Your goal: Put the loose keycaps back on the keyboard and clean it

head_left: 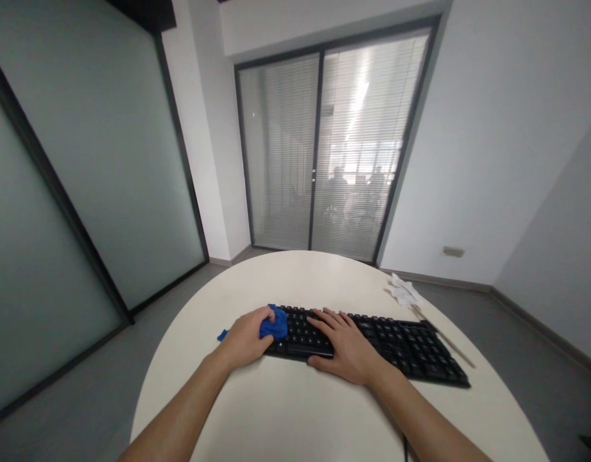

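A black keyboard (396, 346) lies across the pale round table (285, 410). At its left end my left hand (247, 337) is closed on a bunched blue cloth (274, 325), which rests against the keys; a small corner of the cloth sticks out to the left of the hand. My right hand (346, 346) lies over the middle of the keyboard, fingers spread on the keys and thumb at the front edge, holding nothing.
On the table's right side, behind the keyboard, lie a crumpled white tissue or cloth (402, 290) and a thin stick (444, 337). A dark cable (405, 446) runs near my right forearm. Glass doors with blinds stand beyond.
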{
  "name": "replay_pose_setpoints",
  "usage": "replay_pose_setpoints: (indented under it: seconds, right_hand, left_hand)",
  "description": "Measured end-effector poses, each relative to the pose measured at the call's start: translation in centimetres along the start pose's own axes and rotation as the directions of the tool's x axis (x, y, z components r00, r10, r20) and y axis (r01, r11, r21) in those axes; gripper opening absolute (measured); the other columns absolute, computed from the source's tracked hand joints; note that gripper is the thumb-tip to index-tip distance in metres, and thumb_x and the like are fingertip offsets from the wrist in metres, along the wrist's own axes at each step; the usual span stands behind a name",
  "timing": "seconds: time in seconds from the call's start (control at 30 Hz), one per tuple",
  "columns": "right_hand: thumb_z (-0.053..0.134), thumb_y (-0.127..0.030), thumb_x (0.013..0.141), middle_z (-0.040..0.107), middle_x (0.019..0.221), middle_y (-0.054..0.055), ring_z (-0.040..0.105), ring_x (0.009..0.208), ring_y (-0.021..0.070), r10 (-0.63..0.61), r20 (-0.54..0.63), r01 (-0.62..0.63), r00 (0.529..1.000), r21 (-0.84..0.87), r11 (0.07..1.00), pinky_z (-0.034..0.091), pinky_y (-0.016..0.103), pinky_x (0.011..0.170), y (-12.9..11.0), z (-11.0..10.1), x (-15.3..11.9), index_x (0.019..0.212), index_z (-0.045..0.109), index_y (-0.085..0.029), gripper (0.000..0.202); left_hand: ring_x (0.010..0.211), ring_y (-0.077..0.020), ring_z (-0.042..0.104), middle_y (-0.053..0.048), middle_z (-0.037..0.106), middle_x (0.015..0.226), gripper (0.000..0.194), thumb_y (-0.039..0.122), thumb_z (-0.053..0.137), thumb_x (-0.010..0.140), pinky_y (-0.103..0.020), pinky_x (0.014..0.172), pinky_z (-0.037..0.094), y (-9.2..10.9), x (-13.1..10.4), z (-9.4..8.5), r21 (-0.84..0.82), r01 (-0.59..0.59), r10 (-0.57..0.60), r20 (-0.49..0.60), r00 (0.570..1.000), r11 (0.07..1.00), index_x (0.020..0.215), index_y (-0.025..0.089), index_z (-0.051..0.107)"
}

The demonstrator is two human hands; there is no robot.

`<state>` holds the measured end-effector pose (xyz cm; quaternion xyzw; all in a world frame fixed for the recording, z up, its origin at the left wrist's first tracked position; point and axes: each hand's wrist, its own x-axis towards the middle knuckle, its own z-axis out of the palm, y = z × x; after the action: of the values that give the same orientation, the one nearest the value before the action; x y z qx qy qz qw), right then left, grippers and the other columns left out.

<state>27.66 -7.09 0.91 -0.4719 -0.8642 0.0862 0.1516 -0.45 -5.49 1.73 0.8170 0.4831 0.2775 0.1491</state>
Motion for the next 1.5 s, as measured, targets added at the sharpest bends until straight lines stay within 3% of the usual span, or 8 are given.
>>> replay_pose_setpoints:
  seconds: [0.2, 0.43, 0.6, 0.77, 0.97, 1.23, 1.37, 1.5]
  right_hand:
    - [0.061, -0.07, 0.08, 0.034, 0.161, 0.007, 0.027, 0.148, 0.0347, 0.003, 0.0, -0.003, 1.0, 0.019, 1.0, 0.015, 0.057, 0.121, 0.1, 0.1, 0.0, 0.15, 0.044, -0.029, 0.083]
    - [0.059, -0.071, 0.081, 0.033, 0.161, 0.007, 0.026, 0.148, 0.0337, 0.009, 0.019, -0.009, 1.0, 0.008, 1.0, 0.015, 0.056, 0.122, -0.2, -0.2, 0.0, 0.151, 0.043, -0.027, 0.084]
    - [0.058, -0.071, 0.082, 0.032, 0.161, 0.007, 0.025, 0.149, 0.0341, 0.015, 0.035, -0.015, 0.999, -0.001, 1.0, 0.015, 0.057, 0.122, -0.4, -0.4, 0.0, 0.152, 0.042, -0.027, 0.084]
    - [0.058, -0.073, 0.082, 0.032, 0.162, 0.007, 0.025, 0.149, 0.0343, -0.001, 0.025, 0.001, 1.0, 0.007, 1.0, 0.015, 0.057, 0.122, -0.1, -0.2, 0.0, 0.152, 0.041, -0.028, 0.085]
    - [0.059, -0.072, 0.082, 0.032, 0.162, 0.007, 0.024, 0.149, 0.0346, -0.002, 0.03, 0.002, 1.0, 0.011, 1.0, 0.014, 0.057, 0.122, 0.1, -0.1, 0.0, 0.152, 0.04, -0.028, 0.085]
    - [0.057, -0.073, 0.083, 0.032, 0.162, 0.007, 0.024, 0.149, 0.0338, -0.011, 0.029, 0.011, 1.0, -0.002, 1.0, 0.014, 0.057, 0.122, 0.2, 0.1, 0.0, 0.152, 0.041, -0.028, 0.084]
    - [0.059, -0.071, 0.082, 0.032, 0.161, 0.007, 0.025, 0.149, 0.0339, -0.014, 0.028, 0.014, 1.0, 0.006, 1.0, 0.014, 0.056, 0.122, 0.2, 0.1, -0.1, 0.152, 0.041, -0.028, 0.084]
    - [0.058, -0.072, 0.082, 0.032, 0.162, 0.006, 0.024, 0.149, 0.0333, -0.003, 0.033, 0.003, 0.999, -0.001, 1.0, 0.014, 0.056, 0.122, 0.1, 0.0, 0.0, 0.152, 0.041, -0.027, 0.085]
  left_hand:
    - [0.088, -0.0216, 0.059, 0.0, 0.063, 0.093, 0.03, 0.01, 0.051, 0.061, -0.032, 0.082, 0.045, 0.1, -1.3, -0.5, 0.019, -0.072, 0.071, 0.047, 0.996, 0.997, 0.088, 0.024, 0.051]
    - [0.114, -0.0233, 0.057, -0.003, 0.062, 0.122, 0.037, 0.006, 0.051, 0.063, -0.035, 0.101, 0.042, -0.5, -1.0, 0.4, -0.094, -0.104, 0.104, -0.001, 0.995, 0.99, 0.095, 0.025, 0.05]
    - [0.093, -0.0206, 0.06, -0.001, 0.064, 0.102, 0.038, 0.005, 0.05, 0.066, -0.034, 0.088, 0.045, -1.2, 0.2, 1.6, -0.137, 0.039, -0.053, -0.101, 0.994, 0.99, 0.099, 0.024, 0.051]
    - [0.064, -0.0141, 0.051, 0.005, 0.054, 0.076, 0.033, 0.008, 0.05, 0.07, -0.026, 0.065, 0.041, -2.0, 0.5, 1.8, -0.222, 0.157, -0.192, -0.145, 0.971, 0.962, 0.099, 0.023, 0.049]
    - [0.079, -0.0162, 0.056, 0.003, 0.061, 0.087, 0.031, 0.009, 0.05, 0.063, -0.027, 0.074, 0.044, -1.7, -0.5, 0.0, -0.193, 0.031, -0.022, 0.047, 0.999, 0.981, 0.091, 0.023, 0.051]
    - [0.112, -0.0236, 0.056, -0.003, 0.065, 0.119, 0.046, 0.007, 0.057, 0.061, -0.036, 0.102, 0.041, 0.7, -1.0, 0.0, -0.081, -0.241, 0.249, 0.096, 0.964, 0.967, 0.103, 0.025, 0.059]
    - [0.119, -0.0247, 0.054, -0.002, 0.063, 0.128, 0.062, 0.008, 0.063, 0.064, -0.039, 0.107, 0.04, 1.1, -0.7, -0.2, -0.028, -0.278, 0.278, 0.17, 0.945, 0.96, 0.122, 0.03, 0.06]
    - [0.113, -0.0243, 0.056, -0.003, 0.066, 0.121, 0.042, 0.008, 0.062, 0.069, -0.038, 0.102, 0.043, 0.8, -0.6, -0.5, 0.025, -0.247, 0.24, 0.168, 0.956, 0.969, 0.106, 0.027, 0.067]
